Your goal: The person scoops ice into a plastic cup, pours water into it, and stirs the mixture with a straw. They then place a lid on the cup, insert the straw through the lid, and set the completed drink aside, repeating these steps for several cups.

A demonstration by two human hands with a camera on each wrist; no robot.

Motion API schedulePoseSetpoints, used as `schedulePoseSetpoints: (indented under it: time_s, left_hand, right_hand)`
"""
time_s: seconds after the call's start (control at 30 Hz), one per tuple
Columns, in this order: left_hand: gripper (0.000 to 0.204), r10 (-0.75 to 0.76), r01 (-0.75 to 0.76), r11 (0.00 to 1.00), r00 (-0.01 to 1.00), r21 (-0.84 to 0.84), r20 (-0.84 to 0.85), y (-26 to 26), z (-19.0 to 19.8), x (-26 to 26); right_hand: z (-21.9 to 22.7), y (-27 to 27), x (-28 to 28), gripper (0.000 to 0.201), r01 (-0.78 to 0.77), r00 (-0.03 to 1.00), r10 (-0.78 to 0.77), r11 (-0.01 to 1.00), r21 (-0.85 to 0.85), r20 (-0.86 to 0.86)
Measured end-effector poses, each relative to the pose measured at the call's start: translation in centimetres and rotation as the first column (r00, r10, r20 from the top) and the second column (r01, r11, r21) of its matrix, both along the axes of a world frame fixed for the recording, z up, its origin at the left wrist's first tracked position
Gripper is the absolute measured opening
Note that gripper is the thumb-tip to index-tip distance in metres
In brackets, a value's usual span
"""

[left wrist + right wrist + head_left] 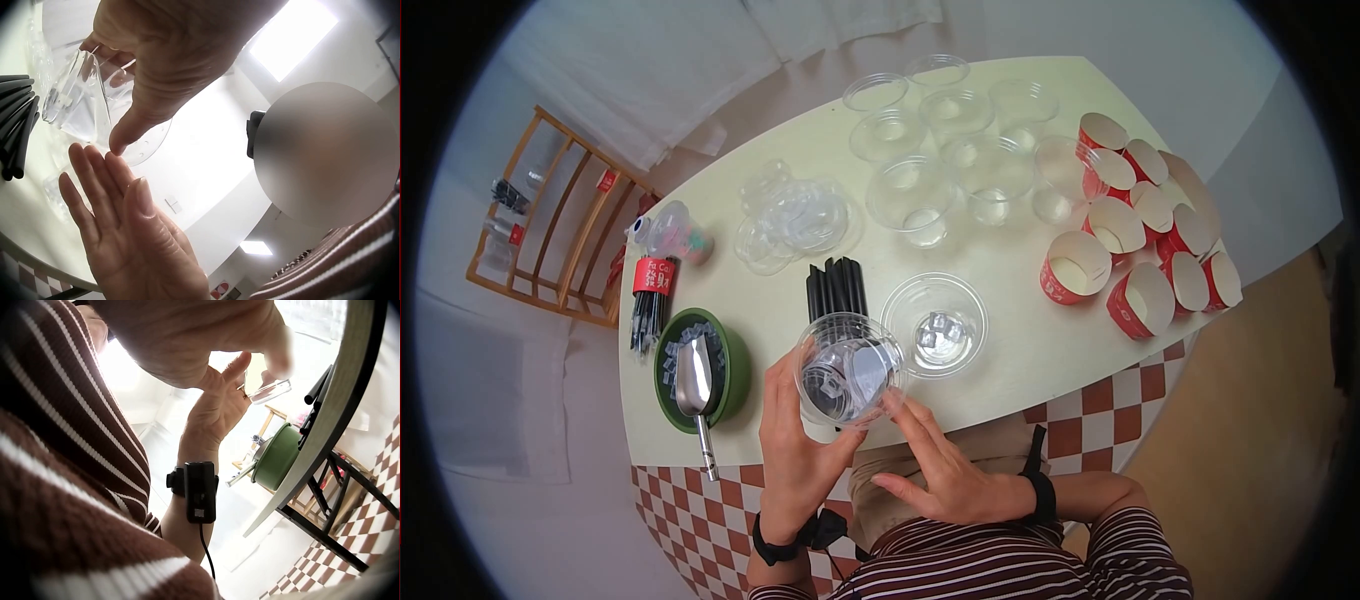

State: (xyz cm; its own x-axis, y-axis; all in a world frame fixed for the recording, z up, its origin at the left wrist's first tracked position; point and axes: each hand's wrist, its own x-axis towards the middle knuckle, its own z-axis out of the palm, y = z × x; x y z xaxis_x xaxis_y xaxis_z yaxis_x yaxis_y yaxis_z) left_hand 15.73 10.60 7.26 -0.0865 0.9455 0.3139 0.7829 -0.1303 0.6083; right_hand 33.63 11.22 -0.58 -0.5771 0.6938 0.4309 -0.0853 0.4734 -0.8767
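Observation:
My left hand [792,430] grips a clear plastic cup [832,372] above the table's near edge, fingers and thumb around its side. Ice shows through the cup's wall. A clear round lid [153,140] lies across the cup's mouth in the left wrist view. The right hand [950,475] has its fingers straight, their tips at the cup's rim; its palm shows in the left wrist view. Just beyond stands another clear cup [972,322] with several ice cubes [940,330] in its bottom. Behind the held cup lie black straws [837,285], partly hidden by it.
On the left, a metal scoop [694,375] rests across a green tub [736,345] of ice, beside bundled black straws [652,290]. Clear lids [800,215] are heaped farther back. Several clear cups [912,190] stand at the back, red paper cups [1068,280] at the right.

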Motion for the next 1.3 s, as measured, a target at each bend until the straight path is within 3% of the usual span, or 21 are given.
schedulePoseSetpoints:
  time_s: [1.3]
  left_hand:
    - [0.085, -0.002, 0.003, 1.0, 0.999, 0.011, -0.042, 0.2, 0.06, 0.13]
  right_hand:
    - [-0.1, 0.13, 0.1, 0.086, 0.002, 1.0, -0.002, 1.0, -0.013, -0.001]
